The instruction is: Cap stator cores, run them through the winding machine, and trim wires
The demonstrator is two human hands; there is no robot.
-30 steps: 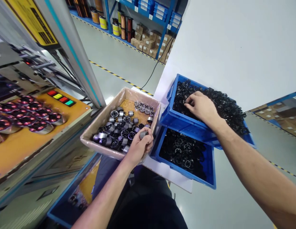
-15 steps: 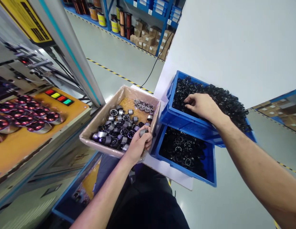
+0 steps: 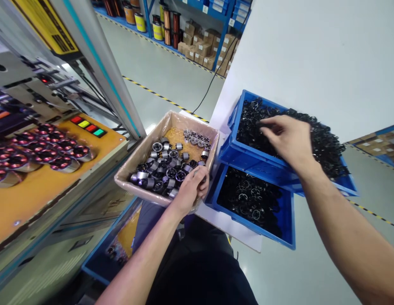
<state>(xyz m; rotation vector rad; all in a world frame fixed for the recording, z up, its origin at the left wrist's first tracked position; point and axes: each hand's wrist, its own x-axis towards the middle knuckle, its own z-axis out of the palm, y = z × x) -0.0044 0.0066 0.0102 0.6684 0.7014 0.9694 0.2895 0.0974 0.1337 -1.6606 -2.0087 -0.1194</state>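
My left hand [image 3: 197, 182] is closed at the right edge of a plastic-lined box [image 3: 130, 176], fingers wrapped round a metal ring core that is mostly hidden. Many metal ring cores with black inserts [image 3: 171, 173] lie heaped in that box, with a small group standing in rows at its back right. Over the upper blue crate [image 3: 257, 153], my right hand [image 3: 286, 133] has thumb and forefinger pinched near a dark piece, too small to make out against the pile of black plastic parts [image 3: 324, 144].
A lower blue crate [image 3: 289, 220] with black parts and pale rings sits in front of the upper one. At left, copper-wound cores [image 3: 65, 163] stand on an orange machine top [image 3: 104, 154]. White table [image 3: 311, 55] behind; shelving [image 3: 200, 12] beyond.
My right hand has shifted right and lifted a little from the black parts, its fingers now pinched. My left hand has turned, hiding more of the ring core. The whole view has shifted slightly.
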